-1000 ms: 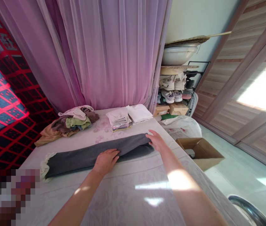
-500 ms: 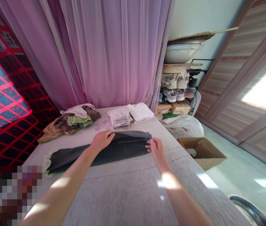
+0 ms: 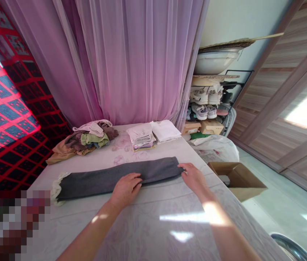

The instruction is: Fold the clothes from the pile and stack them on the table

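A long grey garment [image 3: 101,177] with a pale lace hem at its left end lies folded into a narrow strip across the table [image 3: 148,232]. My left hand [image 3: 126,188] rests flat on the strip's near edge around its middle, fingers spread. My right hand [image 3: 194,177] lies flat at the strip's right end, fingertips touching the cloth. Neither hand grips anything.
A heap of mixed clothes [image 3: 85,139] sits at the table's far left, two stacks of folded white cloths [image 3: 153,134] at the far middle. A pink curtain [image 3: 131,61] hangs behind. An open cardboard box [image 3: 240,175], a shoe rack [image 3: 208,105] and a metal basin [image 3: 292,248] stand right.
Half a second ago both hands held the garment's far edge lifted. That edge has been folded toward me, the strip is narrower, and both hands now press flat on it.
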### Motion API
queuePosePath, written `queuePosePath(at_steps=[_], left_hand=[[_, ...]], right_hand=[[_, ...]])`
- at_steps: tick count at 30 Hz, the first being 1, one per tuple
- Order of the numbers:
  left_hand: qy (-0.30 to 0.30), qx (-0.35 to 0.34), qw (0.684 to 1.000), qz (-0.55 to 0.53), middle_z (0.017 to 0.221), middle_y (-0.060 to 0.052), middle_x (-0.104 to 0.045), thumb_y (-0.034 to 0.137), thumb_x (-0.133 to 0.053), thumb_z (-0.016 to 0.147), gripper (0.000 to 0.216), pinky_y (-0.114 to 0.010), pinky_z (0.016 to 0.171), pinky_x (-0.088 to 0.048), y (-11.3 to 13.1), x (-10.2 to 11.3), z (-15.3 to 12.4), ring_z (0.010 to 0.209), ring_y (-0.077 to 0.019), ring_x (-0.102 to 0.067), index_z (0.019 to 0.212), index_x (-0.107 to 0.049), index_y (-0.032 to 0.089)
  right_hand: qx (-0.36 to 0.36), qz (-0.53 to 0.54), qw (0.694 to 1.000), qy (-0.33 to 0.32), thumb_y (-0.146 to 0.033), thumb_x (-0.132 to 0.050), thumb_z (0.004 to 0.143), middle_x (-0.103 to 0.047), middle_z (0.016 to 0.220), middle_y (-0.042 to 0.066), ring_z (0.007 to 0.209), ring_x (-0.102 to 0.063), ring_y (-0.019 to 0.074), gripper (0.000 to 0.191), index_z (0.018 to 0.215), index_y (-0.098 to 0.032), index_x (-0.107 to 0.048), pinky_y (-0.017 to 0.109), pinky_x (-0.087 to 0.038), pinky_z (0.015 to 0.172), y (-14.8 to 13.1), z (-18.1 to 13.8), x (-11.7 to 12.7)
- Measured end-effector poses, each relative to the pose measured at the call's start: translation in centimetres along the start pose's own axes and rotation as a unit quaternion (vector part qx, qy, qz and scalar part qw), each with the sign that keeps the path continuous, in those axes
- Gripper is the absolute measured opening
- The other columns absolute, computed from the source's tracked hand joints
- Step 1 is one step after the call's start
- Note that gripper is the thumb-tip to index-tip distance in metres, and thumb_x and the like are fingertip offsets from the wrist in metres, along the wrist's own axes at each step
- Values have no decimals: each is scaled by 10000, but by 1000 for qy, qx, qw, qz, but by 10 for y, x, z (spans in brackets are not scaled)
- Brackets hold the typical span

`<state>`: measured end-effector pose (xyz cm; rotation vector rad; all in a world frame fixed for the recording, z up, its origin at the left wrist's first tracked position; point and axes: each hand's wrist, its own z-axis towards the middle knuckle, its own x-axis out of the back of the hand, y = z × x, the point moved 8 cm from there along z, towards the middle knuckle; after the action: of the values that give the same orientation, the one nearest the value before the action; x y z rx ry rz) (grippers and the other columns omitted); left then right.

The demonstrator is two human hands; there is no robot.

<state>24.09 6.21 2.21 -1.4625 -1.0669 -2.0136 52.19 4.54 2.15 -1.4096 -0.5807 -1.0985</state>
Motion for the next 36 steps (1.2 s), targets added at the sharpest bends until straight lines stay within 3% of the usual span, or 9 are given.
queuePosePath(at_steps=[3,6,10,14,18,24,28,31,36], left_hand=[[10,-20,1000,-15,1261,-52,-650,298,-516,885,254,-479,1045,-423,3,-16,-10,1228,-262,-542,1034,-713,238],[35,-9,998,-59,1172,-58,-697,335,-484,914,280,-438,1001,-473,-5,-18,-13,1145,-229,-605,1065,-696,231],[69,-4,997,-35,1236,-71,-663,354,-435,939,346,-457,1043,-437,-18,-12,-16,1196,-232,-573,1186,-644,233],[49,-32,997,45,1417,-70,-522,463,-464,920,477,-530,1133,-287,-24,-25,-23,1343,-282,-420,1350,-528,267],[41,-32,997,51,1454,-71,-479,498,-449,922,523,-527,1145,-256,-27,-36,-28,1364,-283,-383,1391,-481,269],[40,-25,999,22,1435,-73,-499,499,-453,920,521,-537,1135,-271,-26,-37,-28,1304,-278,-449,1387,-483,272],[37,-29,999,14,1458,-66,-472,489,-468,913,538,-543,1145,-246,-26,-39,-30,1328,-280,-421,1406,-456,274],[33,-24,999,10,1460,-57,-469,483,-475,909,540,-555,1147,-233,-27,-40,-30,1345,-287,-399,1409,-449,283],[22,-23,999,0,1466,-50,-462,474,-493,899,545,-577,1146,-220,-27,-41,-30,1338,-295,-402,1410,-444,293]], right_hand=[[19,-52,998,0,2,-485,712,-627,1191,57,1030,-599,219,427,975,-239,-721,301,-443,866,-21,9,15],[96,-55,994,-2,-76,-468,798,-634,1197,48,1067,-578,206,367,1029,-237,-703,291,-421,914,-79,32,16],[216,-61,963,-149,-198,-431,899,-671,1162,79,1060,-581,205,329,1115,-184,-679,278,-405,896,-166,61,-42],[273,-62,926,-255,-335,-515,894,-725,973,12,883,-618,155,270,979,-199,-732,208,-411,734,-215,70,-101],[301,-72,882,-356,-347,-689,739,-716,847,-63,744,-599,111,229,931,-233,-743,169,-388,618,-230,61,-130],[360,-103,814,-445,-257,-695,618,-680,836,-80,723,-586,113,272,889,-265,-701,181,-392,585,-238,35,-133],[401,-187,794,-418,-311,-688,629,-681,780,-41,740,-609,160,231,856,-271,-697,241,-423,665,-244,32,-130],[425,-222,788,-385,-325,-729,583,-626,593,-18,712,-614,204,109,654,-253,-688,323,-433,770,-250,33,-132],[436,-223,784,-381,-341,-773,551,-539,453,-10,760,-606,228,333,369,-245,-511,389,-378,924,-253,27,-144]])
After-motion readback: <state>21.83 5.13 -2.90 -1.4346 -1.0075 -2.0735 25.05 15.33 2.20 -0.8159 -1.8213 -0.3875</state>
